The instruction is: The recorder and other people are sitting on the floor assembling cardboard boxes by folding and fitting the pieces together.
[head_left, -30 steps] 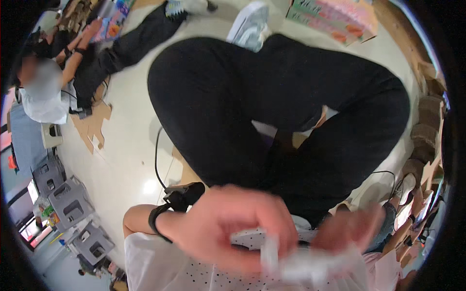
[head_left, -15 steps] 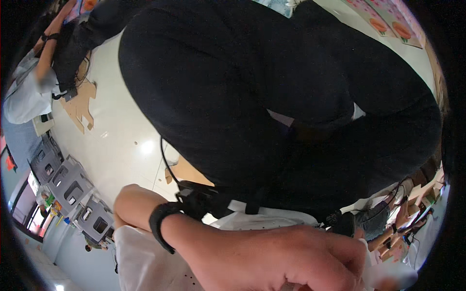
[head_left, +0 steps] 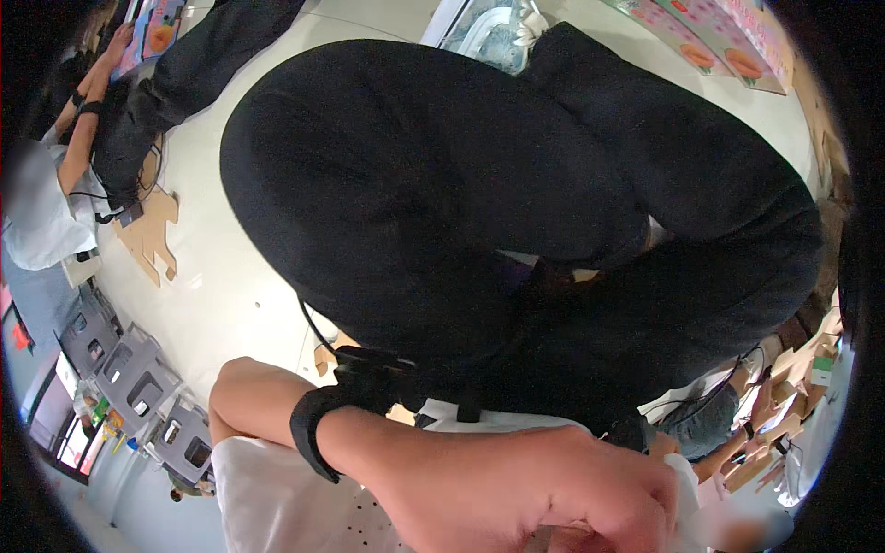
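Curls the fingers point(head_left: 636, 527) of the left hand point(head_left: 544, 479) inward at the near right, with no telling whether gripping anything. Now reaches rightward across the spotted white shirt point(head_left: 295, 498), no longer showing the right hand or the white thing blurred between both hands a second ago, so leaves the handling unreadable. Gives no look at that thing's form, probably under the left hand.
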The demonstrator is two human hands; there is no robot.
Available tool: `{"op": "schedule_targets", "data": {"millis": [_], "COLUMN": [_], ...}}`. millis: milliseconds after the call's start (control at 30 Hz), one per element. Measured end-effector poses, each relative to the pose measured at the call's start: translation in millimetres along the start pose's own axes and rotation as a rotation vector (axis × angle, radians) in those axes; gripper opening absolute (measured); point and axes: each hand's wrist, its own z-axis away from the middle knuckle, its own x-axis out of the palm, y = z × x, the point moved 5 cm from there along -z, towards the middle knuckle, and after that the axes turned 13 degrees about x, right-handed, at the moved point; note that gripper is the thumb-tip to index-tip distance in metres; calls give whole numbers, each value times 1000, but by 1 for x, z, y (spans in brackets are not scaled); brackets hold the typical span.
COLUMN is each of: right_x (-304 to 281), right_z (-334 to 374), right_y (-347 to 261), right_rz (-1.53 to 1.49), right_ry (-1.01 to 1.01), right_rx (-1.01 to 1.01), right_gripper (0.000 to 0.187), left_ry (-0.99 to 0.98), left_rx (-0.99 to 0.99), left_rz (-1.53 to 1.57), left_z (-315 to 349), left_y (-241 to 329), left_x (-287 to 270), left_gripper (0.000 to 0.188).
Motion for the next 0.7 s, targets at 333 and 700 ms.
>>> {"op": "schedule_targets", "data": {"millis": [333, 700], "right_x": [27, 17], "right_z": [28, 15], "right_y": [2, -36], "right_rz": [97, 398], "right_ry": [-64, -38], "right_rx": [13, -217], "right_gripper": [44, 47], "left_ry": [-28, -155], "left_rx": [15, -471], "left_rz": [2, -346], "left_z": [10, 34], "left_y": [-9, 29], "left_x": [13, 0], "left_gripper": [39, 19]}}
